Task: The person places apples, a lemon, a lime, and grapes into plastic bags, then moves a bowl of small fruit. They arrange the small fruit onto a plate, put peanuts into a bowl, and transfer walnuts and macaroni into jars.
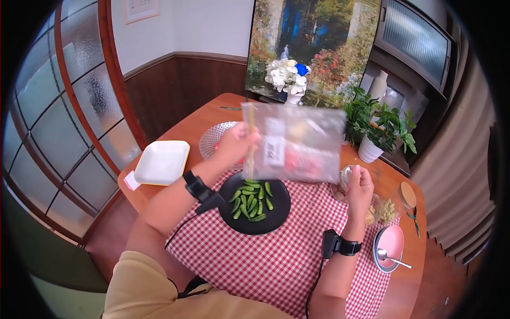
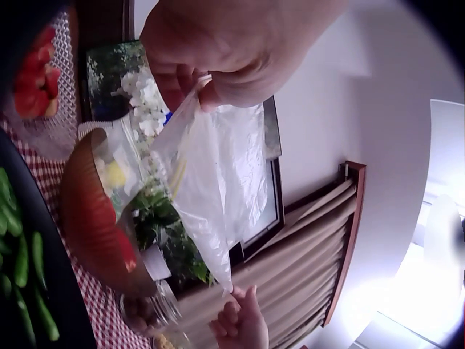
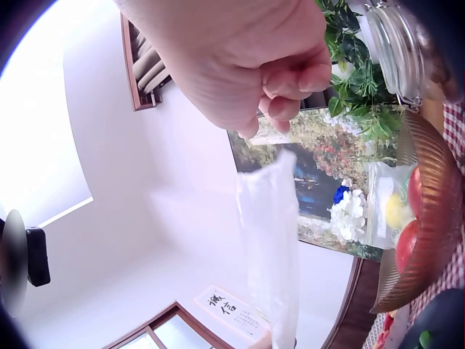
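My left hand (image 1: 236, 144) pinches the zip edge of a clear plastic zip bag (image 1: 319, 133) with a white label. It hangs in the air above the table, looking thin and flat in the left wrist view. My right hand (image 1: 361, 189), fingers curled, is beside the bag's lower right corner; in the right wrist view a gap shows between its fingers and the bag (image 3: 269, 240). Below is a black plate (image 1: 279, 212) with several small, slim green vegetables (image 1: 249, 199). Behind the bag, a brown ribbed bowl (image 2: 87, 211) holds red round fruit (image 3: 408, 243).
A white tray (image 1: 162, 162) lies at the left, near a glass bowl (image 1: 204, 141) with red pieces. At the right are a glass jar (image 1: 346, 175) and a pink bowl (image 1: 392, 239) with a spoon (image 1: 390, 259). A potted plant (image 1: 370, 149) and flower vase (image 1: 294, 98) stand behind.
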